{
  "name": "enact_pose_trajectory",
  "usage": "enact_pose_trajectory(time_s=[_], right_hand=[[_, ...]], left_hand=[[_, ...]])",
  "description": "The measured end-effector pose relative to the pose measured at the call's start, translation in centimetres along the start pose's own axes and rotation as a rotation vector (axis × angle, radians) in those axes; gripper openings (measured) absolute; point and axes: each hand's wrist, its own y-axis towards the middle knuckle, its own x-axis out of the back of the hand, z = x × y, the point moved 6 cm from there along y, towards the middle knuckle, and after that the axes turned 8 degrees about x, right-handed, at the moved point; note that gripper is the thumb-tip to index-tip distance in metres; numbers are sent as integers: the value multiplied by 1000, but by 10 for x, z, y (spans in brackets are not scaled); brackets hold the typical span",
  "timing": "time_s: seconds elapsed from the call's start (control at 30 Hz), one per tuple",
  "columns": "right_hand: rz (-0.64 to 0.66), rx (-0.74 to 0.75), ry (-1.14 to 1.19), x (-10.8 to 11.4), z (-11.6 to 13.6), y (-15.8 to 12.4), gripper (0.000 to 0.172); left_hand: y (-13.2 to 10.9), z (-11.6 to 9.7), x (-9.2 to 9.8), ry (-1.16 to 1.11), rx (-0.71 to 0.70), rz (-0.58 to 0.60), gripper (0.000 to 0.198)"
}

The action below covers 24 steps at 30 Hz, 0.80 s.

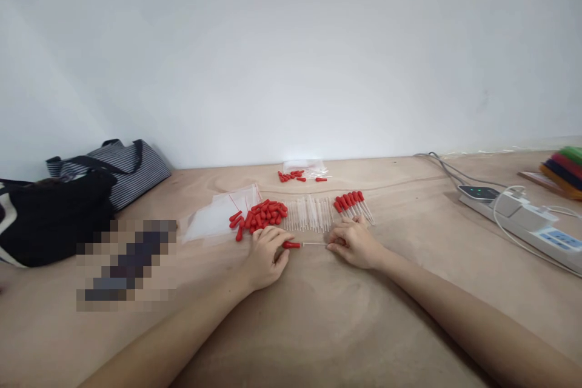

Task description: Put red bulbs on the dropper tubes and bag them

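tabletop point(318, 315); power strip point(533, 233) markings point(562, 237) blurred; left fingers point(280, 234) pinch red bulb point(293, 245).

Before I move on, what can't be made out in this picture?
All in the head view:
Thin tube: right end, hidden by the right hand.
Black bag: left side, cut by the left edge.
Coloured stack: blurred, cut by the right edge.
Pixelated patch: whatever it masks.
Row of tubes: exact number, too small.

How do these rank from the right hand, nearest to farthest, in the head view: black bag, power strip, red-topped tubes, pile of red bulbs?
1. Red-topped tubes: just beyond the right hand.
2. Pile of red bulbs: to its left.
3. Power strip: off right.
4. Black bag: far left.
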Motion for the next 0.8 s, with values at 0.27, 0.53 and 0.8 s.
enact_pose_trajectory(time_s=[0.27,0.53,0.8], right_hand=[[-178,-18,13,-7,6,2,20],[-353,-56,-4,-11,10,0,10],[-423,-58,-51,-5,16,-1,12]], left_hand=[[7,3,-8,42,72,-42,14],[13,-1,-11,41,101,-56,11],[14,-3,-15,34,112,-59,10]])
